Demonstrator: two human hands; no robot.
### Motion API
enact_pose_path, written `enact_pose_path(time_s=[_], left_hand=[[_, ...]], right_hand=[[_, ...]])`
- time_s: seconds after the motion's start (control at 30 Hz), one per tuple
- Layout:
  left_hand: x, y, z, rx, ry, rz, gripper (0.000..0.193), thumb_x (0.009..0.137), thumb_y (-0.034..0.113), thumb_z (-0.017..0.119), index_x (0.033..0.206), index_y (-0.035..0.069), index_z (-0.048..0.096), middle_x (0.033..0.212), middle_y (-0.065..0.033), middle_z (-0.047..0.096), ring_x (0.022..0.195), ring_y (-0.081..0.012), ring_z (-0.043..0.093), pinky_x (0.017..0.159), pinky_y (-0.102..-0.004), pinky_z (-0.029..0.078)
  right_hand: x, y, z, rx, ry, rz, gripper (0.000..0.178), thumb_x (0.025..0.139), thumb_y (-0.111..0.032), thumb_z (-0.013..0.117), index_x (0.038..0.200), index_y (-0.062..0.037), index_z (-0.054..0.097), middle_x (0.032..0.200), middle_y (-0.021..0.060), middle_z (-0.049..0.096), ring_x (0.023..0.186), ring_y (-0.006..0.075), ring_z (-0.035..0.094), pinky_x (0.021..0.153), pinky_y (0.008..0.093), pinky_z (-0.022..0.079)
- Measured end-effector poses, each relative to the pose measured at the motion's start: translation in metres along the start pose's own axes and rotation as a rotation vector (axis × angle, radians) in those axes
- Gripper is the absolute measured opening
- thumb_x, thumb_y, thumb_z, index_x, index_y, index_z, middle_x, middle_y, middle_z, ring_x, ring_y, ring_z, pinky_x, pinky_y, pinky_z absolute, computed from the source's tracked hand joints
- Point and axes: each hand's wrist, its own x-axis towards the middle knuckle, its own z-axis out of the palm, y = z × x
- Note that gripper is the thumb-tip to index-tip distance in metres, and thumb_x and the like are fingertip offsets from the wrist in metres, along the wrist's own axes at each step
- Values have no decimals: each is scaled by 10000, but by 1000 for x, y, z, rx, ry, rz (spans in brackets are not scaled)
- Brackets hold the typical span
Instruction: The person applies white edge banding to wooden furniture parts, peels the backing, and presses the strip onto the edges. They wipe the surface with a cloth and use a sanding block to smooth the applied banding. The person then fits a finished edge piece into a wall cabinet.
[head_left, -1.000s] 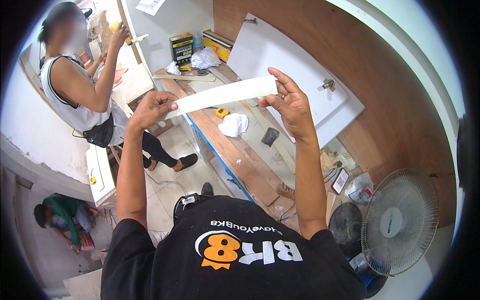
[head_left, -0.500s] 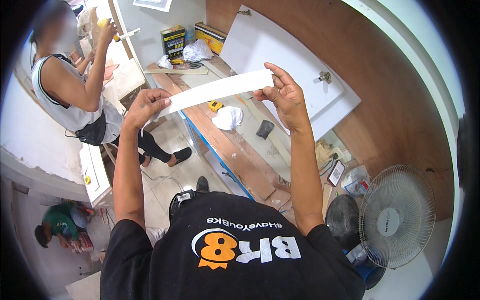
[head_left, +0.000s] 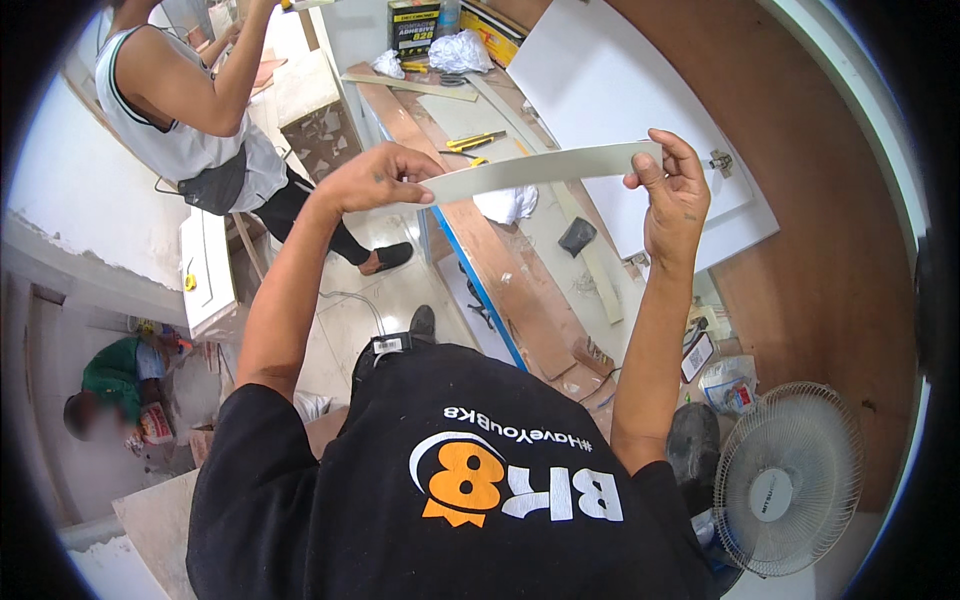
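A thin, slightly bowed white strip (head_left: 540,174) is stretched between my hands above the workbench. My left hand (head_left: 382,178) pinches its left end between thumb and fingers. At the other end, my right hand (head_left: 672,195) grips it with the thumb on the near face. Behind the strip lie a yellow utility knife (head_left: 476,142) and a crumpled white cloth or bag (head_left: 510,206), partly covered by it. A dark block (head_left: 577,237) rests on the bench closer to my right forearm. Long brown boards (head_left: 500,275) run along the bench edge.
A large white panel with hinges (head_left: 620,110) leans at the back right. An adhesive can (head_left: 413,28) stands at the far end. A fan (head_left: 775,495) and a phone (head_left: 697,357) are at right. One person (head_left: 180,90) stands at left; another in green (head_left: 112,380) crouches lower left.
The strip has tilted, so its face looks narrower and greyer. Both hands sit farther right in the picture, and the whole view has shifted. The utility knife now shows beyond the strip.
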Motion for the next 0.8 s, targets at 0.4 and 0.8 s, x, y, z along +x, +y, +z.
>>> enact_pose_path(time_s=[0.4,0.8], left_hand=[[-17,-42,-5,189,294,47,491,819,75,785,1300,46,693,1183,-78,694,1119,-242,624,1037,-369,463],[-8,-11,-11,365,348,172,552,749,8,869,1277,90,732,1073,-36,611,1029,-195,592,952,-345,469]], right_hand=[[-41,7,-80,-131,-53,-294,198,880,129,737,971,-43,697,1175,144,723,1126,229,672,976,369,542],[-79,51,-146,-110,93,-240,202,874,123,665,989,-44,670,1300,176,652,1179,224,603,1040,372,467]])
